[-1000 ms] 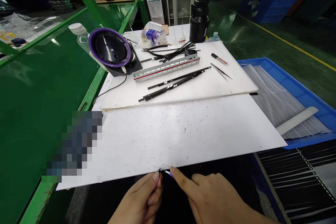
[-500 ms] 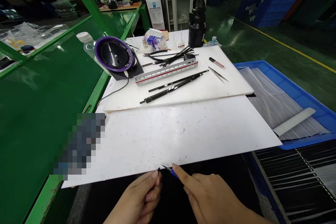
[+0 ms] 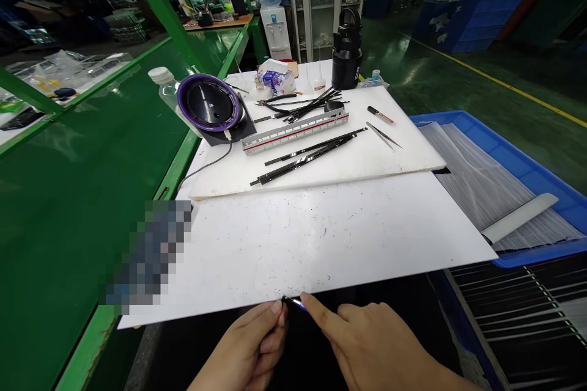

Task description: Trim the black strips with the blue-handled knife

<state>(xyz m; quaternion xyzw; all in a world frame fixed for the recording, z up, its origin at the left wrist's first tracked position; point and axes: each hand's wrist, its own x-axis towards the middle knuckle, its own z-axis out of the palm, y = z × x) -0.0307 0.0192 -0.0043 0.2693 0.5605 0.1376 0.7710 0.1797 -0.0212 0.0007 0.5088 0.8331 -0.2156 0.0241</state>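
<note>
At the near edge of the white board, my left hand [image 3: 257, 342] pinches a small black piece [image 3: 284, 299] between thumb and fingers; most of it is hidden. My right hand [image 3: 367, 339] grips a blue-handled craft knife [image 3: 298, 303], its index finger stretched along the handle. The thin shiny tip points left and meets, or nearly meets, the black piece. Small dark shavings lie scattered over the white board [image 3: 389, 226] beyond both hands.
On a white foam slab [image 3: 403, 156] lie black strips [image 3: 305, 160], a scale ruler [image 3: 296, 132], tweezers [image 3: 384, 136], a red-and-black pen-like tool [image 3: 380, 115] and pliers [image 3: 277, 99]. A purple-rimmed round fan [image 3: 208, 102] stands left, a black bottle [image 3: 347, 55] behind, a blue crate [image 3: 495, 134] right.
The knife tip has come closer to the black piece in my left hand and now looks brighter. The whole view has shifted slightly, with the table lower and further right.
</note>
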